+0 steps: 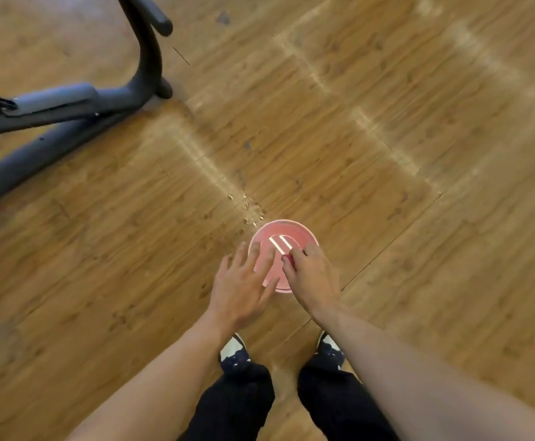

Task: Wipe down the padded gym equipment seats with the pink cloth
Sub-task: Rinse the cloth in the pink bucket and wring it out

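Pink bucket (286, 232) sits on the wood floor (387, 122) just ahead of the person's shoes (232, 348). Left hand (243, 288) hovers over its rim, fingers spread wide — right hand (312, 278) pinches something small and red (288, 258), maybe the cloth, at the bucket's mouth. Dark machine frame (68, 106) stands well beyond the bucket.

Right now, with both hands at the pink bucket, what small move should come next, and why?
Probably lift the right hand clear of the bucket: it pinches something small and red, likely the cloth, while the left hand hovers open, and droplets spot the floor.
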`<state>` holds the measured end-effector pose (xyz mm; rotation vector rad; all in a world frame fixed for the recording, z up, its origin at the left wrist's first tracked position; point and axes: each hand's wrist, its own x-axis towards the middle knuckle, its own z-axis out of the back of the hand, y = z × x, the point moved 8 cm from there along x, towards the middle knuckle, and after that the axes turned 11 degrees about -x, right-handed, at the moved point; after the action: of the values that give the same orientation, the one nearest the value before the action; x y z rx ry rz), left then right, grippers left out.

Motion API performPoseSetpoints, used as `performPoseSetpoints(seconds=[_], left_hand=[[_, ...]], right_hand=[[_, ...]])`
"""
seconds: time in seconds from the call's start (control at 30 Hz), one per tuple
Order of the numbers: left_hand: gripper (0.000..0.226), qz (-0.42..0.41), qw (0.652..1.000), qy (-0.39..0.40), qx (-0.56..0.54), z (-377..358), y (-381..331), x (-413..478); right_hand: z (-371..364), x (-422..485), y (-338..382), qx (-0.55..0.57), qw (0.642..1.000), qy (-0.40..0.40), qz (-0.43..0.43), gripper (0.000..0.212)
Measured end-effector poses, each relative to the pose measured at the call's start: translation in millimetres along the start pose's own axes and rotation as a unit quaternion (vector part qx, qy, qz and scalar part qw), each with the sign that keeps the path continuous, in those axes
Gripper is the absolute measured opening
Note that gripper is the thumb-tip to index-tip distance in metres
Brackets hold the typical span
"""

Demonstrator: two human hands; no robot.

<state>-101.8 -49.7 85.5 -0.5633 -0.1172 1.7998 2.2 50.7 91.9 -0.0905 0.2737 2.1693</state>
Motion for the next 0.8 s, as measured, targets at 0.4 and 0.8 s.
performPoseSetpoints(seconds=[0.4,0.8], left_hand=[[0.065,-0.066,0.996,-0.043,0.049,-167.2,66.4,71.3],[0.069,-0.225,0.961,-0.084,0.14,-239.4,79.2,109.2]], right_hand=[[-219.8,88.4,-28.6,-0.015,0.991,0.047,0.127,0.024],[-353.0,143.0,-37.6,-0.074,0.952,0.222,0.196,0.032]])
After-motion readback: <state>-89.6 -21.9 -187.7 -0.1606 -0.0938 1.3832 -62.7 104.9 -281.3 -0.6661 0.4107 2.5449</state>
